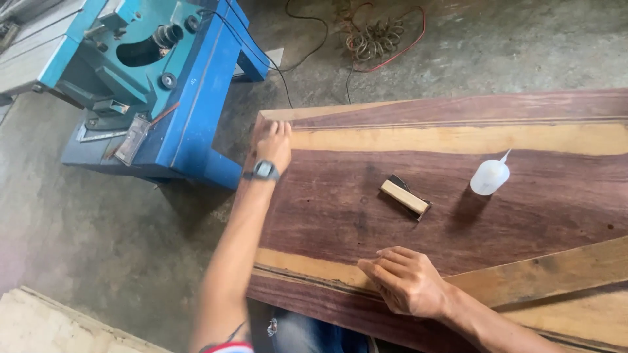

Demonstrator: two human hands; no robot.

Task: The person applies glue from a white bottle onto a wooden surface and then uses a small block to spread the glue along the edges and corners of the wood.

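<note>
A wide wooden board (523,196) with dark reddish and pale yellow stripes fills the right half of the head view. My left hand (275,145), with a dark watch on the wrist, lies flat on the board's far left corner. My right hand (405,280) presses palm down on the near edge, fingers together, next to a pale strip. Neither hand holds anything. Between them, apart from both, lies a small wooden block (405,197) with a dark underside. A white squeeze bottle (490,176) with a pointed nozzle stands to the block's right.
A blue and teal machine (150,78) stands on the concrete floor at the upper left. Coiled red and black cables (376,39) lie on the floor beyond the board. A pale plank (39,327) shows at the bottom left corner.
</note>
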